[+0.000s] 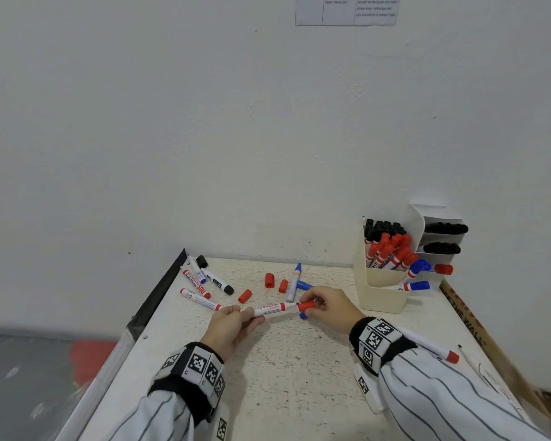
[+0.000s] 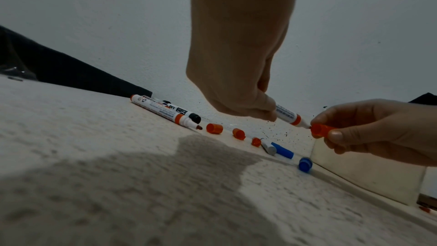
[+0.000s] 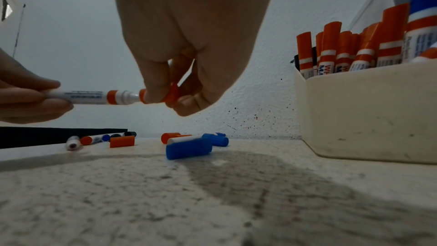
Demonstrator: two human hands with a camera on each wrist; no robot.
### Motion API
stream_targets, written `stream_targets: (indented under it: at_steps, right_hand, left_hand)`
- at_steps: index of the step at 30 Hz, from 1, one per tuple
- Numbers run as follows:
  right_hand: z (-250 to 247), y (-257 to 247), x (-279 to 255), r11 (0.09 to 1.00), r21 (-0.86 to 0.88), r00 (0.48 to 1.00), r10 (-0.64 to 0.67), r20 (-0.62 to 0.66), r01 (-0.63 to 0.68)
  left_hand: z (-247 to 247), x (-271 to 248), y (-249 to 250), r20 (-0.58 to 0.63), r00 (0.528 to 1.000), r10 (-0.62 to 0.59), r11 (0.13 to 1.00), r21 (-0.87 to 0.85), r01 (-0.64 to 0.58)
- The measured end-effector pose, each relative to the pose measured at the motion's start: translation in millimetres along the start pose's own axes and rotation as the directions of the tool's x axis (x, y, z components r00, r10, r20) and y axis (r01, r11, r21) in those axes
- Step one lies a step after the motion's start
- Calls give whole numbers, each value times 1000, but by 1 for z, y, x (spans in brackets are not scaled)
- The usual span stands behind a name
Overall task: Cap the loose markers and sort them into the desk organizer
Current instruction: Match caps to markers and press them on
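Observation:
Above the table my left hand (image 1: 236, 318) grips the back end of a red whiteboard marker (image 1: 272, 308), held level with its tip pointing right. My right hand (image 1: 323, 305) pinches a red cap (image 1: 306, 306) at that tip; in the right wrist view the cap (image 3: 163, 95) sits over the tip of the marker (image 3: 94, 96). Loose on the table lie red caps (image 1: 269, 280), a blue marker (image 1: 295, 281), a blue cap (image 1: 304, 285) and several uncapped markers (image 1: 201, 297) at the left. The cream desk organizer (image 1: 382, 291) stands at the right with black, red and blue markers in it.
A white wall rises right behind the table. The table's left edge (image 1: 153, 307) drops off to the floor. Behind my right wrist lies another red-capped marker (image 1: 439, 350). A wooden strip (image 1: 477, 332) runs along the right edge.

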State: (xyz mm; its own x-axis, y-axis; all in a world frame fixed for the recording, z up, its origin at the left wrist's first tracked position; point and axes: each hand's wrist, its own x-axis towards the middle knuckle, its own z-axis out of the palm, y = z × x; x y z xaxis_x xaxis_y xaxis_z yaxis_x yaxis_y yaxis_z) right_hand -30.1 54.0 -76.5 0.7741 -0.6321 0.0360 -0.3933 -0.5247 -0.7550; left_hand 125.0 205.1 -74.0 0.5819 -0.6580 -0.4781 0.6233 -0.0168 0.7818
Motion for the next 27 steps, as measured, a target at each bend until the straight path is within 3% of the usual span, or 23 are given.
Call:
stream_targets:
  at_steps: [4,10,15,18,20,23,27]
  right_hand:
    - [1,3,-2,1000,0,996,1,-92,-1]
    - [-1,6,-4,1000,8,999,22,45,-22]
    - [-8,17,-8,982,-108,975,167,144,-152]
    - [-10,20,-16,964,93,962,237,132,-250]
    - [-12,22,-15,962,173,978,208,37,-211]
    - [-15,21,-11,991,80,992,113,-57,-108]
    - [-16,19,-11,997,-19,997,78,2,-78]
  left_hand:
    - [1,-3,0,-1,1000,-9,1000,20,9]
    - [0,-3,-5,1,1000,-24,999,40,24]
    - [2,-6,-4,17,999,-38,999,32,38]
    - [3,-7,-7,26,998,-54,996,71,52]
    - [3,-7,-9,20,998,-61,995,77,59]
    - [4,-6,-10,10,998,-67,996,67,66]
    - [7,-5,-12,0,998,-64,997,40,64]
